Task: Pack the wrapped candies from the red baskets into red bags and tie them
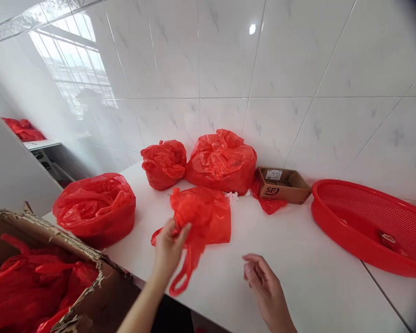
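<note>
My left hand (170,245) is closed on a red plastic bag (190,212), bunched at the top, with a loop handle dangling toward the table's front edge. Behind it a second red plastic bag (222,222) lies flat on the white table (298,259), partly covered by the held one. Over the table to the right hovers my right hand (263,284), with its fingers loosely bent and nothing in them.
Two filled red bags (222,162) stand against the tiled wall, beside a small cardboard box (284,185). At right is a red plastic basket (346,236). On the left are a round red bag bundle (95,208) and a torn-edged carton (100,268) holding red bags.
</note>
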Available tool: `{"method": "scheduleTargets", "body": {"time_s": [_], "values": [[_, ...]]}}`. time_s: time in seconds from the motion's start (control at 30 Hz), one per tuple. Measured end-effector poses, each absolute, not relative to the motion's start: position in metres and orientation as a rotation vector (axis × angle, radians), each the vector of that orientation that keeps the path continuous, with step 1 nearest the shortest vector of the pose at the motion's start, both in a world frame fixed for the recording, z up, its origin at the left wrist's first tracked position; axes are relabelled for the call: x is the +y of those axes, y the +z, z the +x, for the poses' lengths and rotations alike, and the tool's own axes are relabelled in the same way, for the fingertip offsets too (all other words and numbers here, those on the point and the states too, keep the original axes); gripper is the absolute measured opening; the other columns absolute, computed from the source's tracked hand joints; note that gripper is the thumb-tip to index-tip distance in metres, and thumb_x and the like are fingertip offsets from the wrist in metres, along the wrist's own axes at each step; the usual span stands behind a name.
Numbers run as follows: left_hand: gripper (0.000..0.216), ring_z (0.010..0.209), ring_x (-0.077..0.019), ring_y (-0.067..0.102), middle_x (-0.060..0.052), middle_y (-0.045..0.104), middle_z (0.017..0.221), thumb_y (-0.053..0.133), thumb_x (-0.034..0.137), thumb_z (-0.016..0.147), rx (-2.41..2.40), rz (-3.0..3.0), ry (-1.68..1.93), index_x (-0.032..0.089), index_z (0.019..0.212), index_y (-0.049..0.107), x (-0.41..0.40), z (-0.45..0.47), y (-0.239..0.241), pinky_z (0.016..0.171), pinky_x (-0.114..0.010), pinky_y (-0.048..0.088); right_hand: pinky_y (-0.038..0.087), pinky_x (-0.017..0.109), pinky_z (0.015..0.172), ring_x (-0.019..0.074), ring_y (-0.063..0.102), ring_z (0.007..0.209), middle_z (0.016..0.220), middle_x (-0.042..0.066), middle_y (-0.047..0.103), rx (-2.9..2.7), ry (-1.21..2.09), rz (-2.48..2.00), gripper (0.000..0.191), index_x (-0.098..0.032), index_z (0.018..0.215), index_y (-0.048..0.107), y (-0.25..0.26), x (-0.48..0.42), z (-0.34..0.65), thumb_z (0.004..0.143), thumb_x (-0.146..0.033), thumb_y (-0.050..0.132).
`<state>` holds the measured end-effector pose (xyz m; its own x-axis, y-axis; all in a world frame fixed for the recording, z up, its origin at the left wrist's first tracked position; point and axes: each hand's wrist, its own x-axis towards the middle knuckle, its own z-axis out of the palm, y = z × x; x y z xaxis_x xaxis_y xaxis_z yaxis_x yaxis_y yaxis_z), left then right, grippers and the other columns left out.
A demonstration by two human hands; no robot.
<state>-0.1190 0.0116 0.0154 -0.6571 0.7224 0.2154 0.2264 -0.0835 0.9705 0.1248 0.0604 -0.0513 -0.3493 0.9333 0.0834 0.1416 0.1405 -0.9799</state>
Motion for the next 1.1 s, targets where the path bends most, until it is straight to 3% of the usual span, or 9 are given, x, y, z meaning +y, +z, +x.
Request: {"method": "scheduleTargets", "body": {"time_s": [0.07,0.17,0.27,0.37,0.43,0.57,0.73,0.9,1.1], "values": [[0.031,0.075,-0.0167,0.058,-0.002,0.061,0.077,0.073,0.047,0.075,1.692,0.989,1.790,0.018,0.070,0.061,0.005,-0.074,-0.006,0.068,-0.025,0.051,0.052,0.029,0.075,0.0190,0.060,0.091,0.109,0.006,0.063,-1.668,1.271,-0.951,0.044,-0.028,0.126,0.055,-0.033,0.059,0.117,0.088,-0.051,0.057],[0.028,0.078,-0.0182,0.063,-0.003,0.066,0.079,0.071,0.046,0.078,1.456,0.896,1.735,0.018,0.083,0.067,0.002,-0.030,-0.026,0.074,-0.030,0.054,0.046,0.035,0.099,0.0219,0.052,0.120,0.138,0.006,0.051,-1.839,1.265,-0.808,0.057,-0.034,0.136,0.048,-0.016,0.058,0.106,0.083,-0.040,0.067],[0.029,0.077,-0.0177,0.066,-0.002,0.068,0.079,0.074,0.045,0.076,1.313,0.748,1.714,0.018,0.080,0.065,0.003,-0.025,-0.030,0.071,-0.029,0.056,0.050,0.036,0.091,0.0208,0.060,0.106,0.123,0.007,0.061,-1.771,1.433,-0.808,0.044,-0.029,0.128,0.055,-0.022,0.067,0.108,0.085,-0.033,0.062],[0.031,0.072,-0.0131,0.066,0.002,0.069,0.079,0.077,0.047,0.073,1.251,0.563,1.801,0.022,0.080,0.061,0.001,-0.048,-0.028,0.064,-0.022,0.055,0.052,0.031,0.070,0.0162,0.061,0.074,0.085,0.004,0.064,-1.441,1.507,-0.940,0.015,-0.021,0.092,0.064,-0.035,0.089,0.131,0.084,-0.030,0.056],[0.031,0.069,-0.0119,0.066,0.004,0.069,0.079,0.078,0.048,0.072,1.224,0.455,1.878,0.024,0.082,0.060,-0.004,-0.064,-0.026,0.061,-0.020,0.054,0.051,0.030,0.067,0.0145,0.058,0.068,0.076,0.002,0.060,-1.242,1.437,-1.031,0.009,-0.019,0.076,0.060,-0.038,0.102,0.153,0.080,-0.028,0.058],[0.027,0.083,-0.0156,0.068,0.000,0.072,0.090,0.084,0.035,0.068,1.200,0.403,1.916,0.022,0.084,0.066,-0.014,-0.068,-0.023,0.073,-0.023,0.057,0.052,0.032,0.071,0.0150,0.059,0.072,0.085,0.003,0.063,-1.214,1.412,-1.061,0.012,-0.020,0.082,0.059,-0.020,0.103,0.173,0.083,-0.032,0.061],[0.023,0.089,-0.0171,0.065,-0.002,0.070,0.095,0.074,0.033,0.080,1.110,0.611,1.688,0.021,0.100,0.069,-0.017,-0.029,-0.017,0.082,-0.028,0.054,0.052,0.032,0.076,0.0210,0.060,0.099,0.115,0.006,0.063,-1.694,1.511,-0.855,0.028,-0.025,0.108,0.063,-0.002,0.068,0.134,0.084,-0.040,0.065],[0.016,0.075,-0.0124,0.064,0.002,0.068,0.081,0.078,0.029,0.076,1.025,0.416,1.720,0.020,0.079,0.065,-0.023,-0.035,-0.015,0.073,-0.023,0.054,0.050,0.030,0.070,0.0158,0.059,0.075,0.076,0.001,0.061,-1.544,1.517,-0.933,0.028,-0.019,0.078,0.060,-0.022,0.078,0.132,0.087,-0.046,0.061],[0.023,0.082,-0.0152,0.066,0.000,0.070,0.092,0.082,0.028,0.070,1.101,0.268,1.888,0.022,0.087,0.068,-0.032,-0.067,-0.018,0.074,-0.024,0.055,0.051,0.031,0.067,0.0160,0.059,0.072,0.078,0.002,0.062,-1.146,1.420,-1.126,0.037,-0.019,0.078,0.060,-0.026,0.104,0.176,0.076,-0.055,0.071]]}}
